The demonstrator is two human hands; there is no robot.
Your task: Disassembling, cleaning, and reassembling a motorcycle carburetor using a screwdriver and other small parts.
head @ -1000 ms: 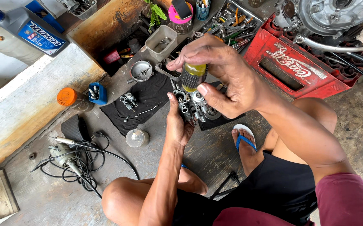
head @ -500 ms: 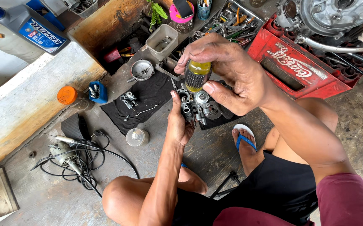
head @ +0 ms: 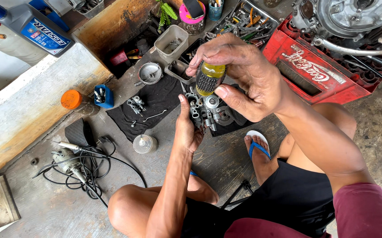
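Screwdriver handle: a yellow, translucent plastic screwdriver handle with a black ribbed grip (head: 208, 78) stands nearly upright above the metal part, near the middle of the view.
Far left: a grey plastic oil bottle with a blue cap and label (head: 25, 24) lies on the pale concrete ledge (head: 27, 101).
Floor, left: a grey electric power tool with a tangled black cord (head: 69, 162) lies on the concrete floor (head: 45, 207); an orange round lid (head: 71, 99) and a small blue plastic box of bits (head: 102, 96) sit just above it.
Cloth: a black rag (head: 155, 103) carries small loose metal parts.
Left hand: the left hand (head: 188, 125) is cupped against the side of the grey cast-metal engine part with gears (head: 208, 112), thumb raised, fingers closed around it and holding it on the floor.
Right hand: the right hand (head: 244, 77) is wrapped over the top of the screwdriver handle, fingertips and thumb pinching it from both sides.
Right: a red plastic bottle crate (head: 314, 72) stands beside the right forearm, with a silver engine casing (head: 354, 15) resting on it.
Below: a blue flip-flop sandal (head: 258, 147) is on the person's foot.
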